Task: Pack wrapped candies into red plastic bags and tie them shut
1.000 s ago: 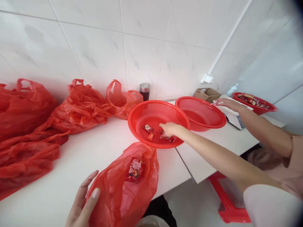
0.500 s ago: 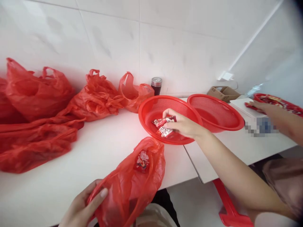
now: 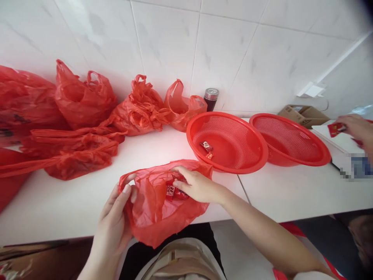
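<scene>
- Holding the open red plastic bag [image 3: 157, 233] is the person's left hand [image 3: 113, 212], thumb and fingers closed on the left side of its mouth. The bag sits at the near edge of the white table [image 3: 72, 202], its mouth spread wide.
- Right hand [image 3: 199, 187] is inside the right side of the bag's mouth, fingers loosely bent and thumb apart from them. The thumb is at the wrapped packets; whether it grips one cannot be told.
- Contents noted: a red packet with white label [image 3: 170, 191] and, just beside it, a darker red packet [image 3: 182, 194] partly covered by the hand. Full count cannot be established.
- Left perforated basin [image 3: 227, 169], beyond the bag and to its right, has two small wrapped pieces [image 3: 207, 146] on the left of its floor. Right perforated basin [image 3: 291, 134] is just beside it.
- Progress, as judged: filling of this bag appears partly done, with packets inside and its mouth not yet gathered. The two pieces in the left basin are outside the bag.
- Far left: upright red bags [image 3: 86, 99] along the tiled wall, contents not determinable.
- Far right: a co-worker's hand [image 3: 357, 128] holding a red packet [image 3: 334, 130].
</scene>
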`<state>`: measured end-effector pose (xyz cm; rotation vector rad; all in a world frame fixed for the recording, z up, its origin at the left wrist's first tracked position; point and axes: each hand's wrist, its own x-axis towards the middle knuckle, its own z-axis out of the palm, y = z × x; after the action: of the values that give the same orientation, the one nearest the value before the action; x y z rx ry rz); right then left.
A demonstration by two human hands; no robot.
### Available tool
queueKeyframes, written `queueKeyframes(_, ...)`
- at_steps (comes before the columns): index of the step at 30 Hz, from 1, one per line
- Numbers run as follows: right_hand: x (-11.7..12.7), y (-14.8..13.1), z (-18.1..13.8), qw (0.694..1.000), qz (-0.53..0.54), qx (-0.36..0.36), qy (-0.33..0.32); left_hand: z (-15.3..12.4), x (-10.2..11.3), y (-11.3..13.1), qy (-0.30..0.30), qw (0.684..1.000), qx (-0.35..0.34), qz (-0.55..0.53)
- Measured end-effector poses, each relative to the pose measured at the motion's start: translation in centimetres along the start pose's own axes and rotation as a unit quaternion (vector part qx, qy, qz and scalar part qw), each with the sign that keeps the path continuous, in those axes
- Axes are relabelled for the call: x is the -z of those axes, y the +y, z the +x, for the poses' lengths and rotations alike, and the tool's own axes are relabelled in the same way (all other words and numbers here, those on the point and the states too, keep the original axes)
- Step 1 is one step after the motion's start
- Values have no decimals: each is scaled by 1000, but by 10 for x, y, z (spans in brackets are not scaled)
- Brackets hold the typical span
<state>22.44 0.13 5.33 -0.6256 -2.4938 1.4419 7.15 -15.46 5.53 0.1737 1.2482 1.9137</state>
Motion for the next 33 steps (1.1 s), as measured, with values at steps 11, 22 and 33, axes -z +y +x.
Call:
queueKeyframes(11,151,70,47,935,-274,-218,59,-5,2,-1,24,998,3,53)
queueKeyframes(22,159,101,57,952,-249,-170,-50,6,26,-10,50,995,41,70)
queueKeyframes(33,63,-28,20,981,-100,105,-126,2,-8,6,40,997,-41,54)
